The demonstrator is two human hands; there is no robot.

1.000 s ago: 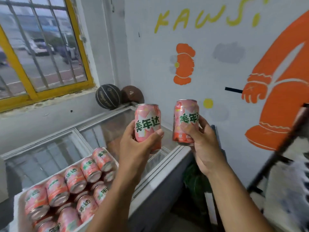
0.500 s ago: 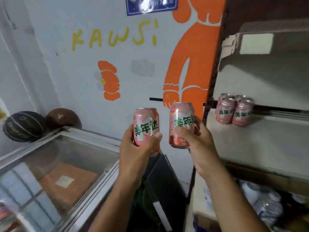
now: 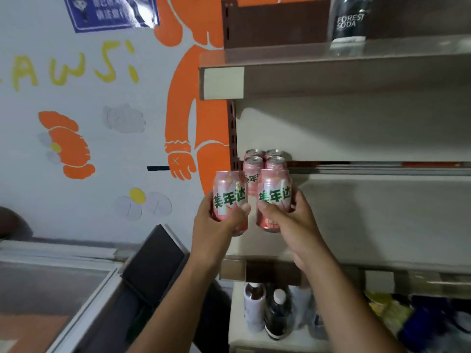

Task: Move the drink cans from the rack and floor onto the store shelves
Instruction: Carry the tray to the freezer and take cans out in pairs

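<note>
My left hand (image 3: 216, 229) grips a pink drink can (image 3: 229, 197) with green lettering, held upright at the left end of the middle shelf (image 3: 369, 212). My right hand (image 3: 293, 222) grips a second pink can (image 3: 275, 197) just to its right, over the shelf's front part. Behind them several more pink cans (image 3: 263, 161) stand in a tight cluster at the shelf's back left corner, partly hidden by the held cans.
An upper shelf (image 3: 331, 75) carries a dark Forest Soda bottle (image 3: 348, 21). Bottles (image 3: 270, 312) stand on the shelf below. A glass-topped freezer (image 3: 58, 284) sits at lower left, against a painted wall with an orange figure (image 3: 188, 110).
The view has swung right, from the freezer and its tray of cans to the shelves. Both hands have carried their cans up to the shelf, close to the cluster standing there.
</note>
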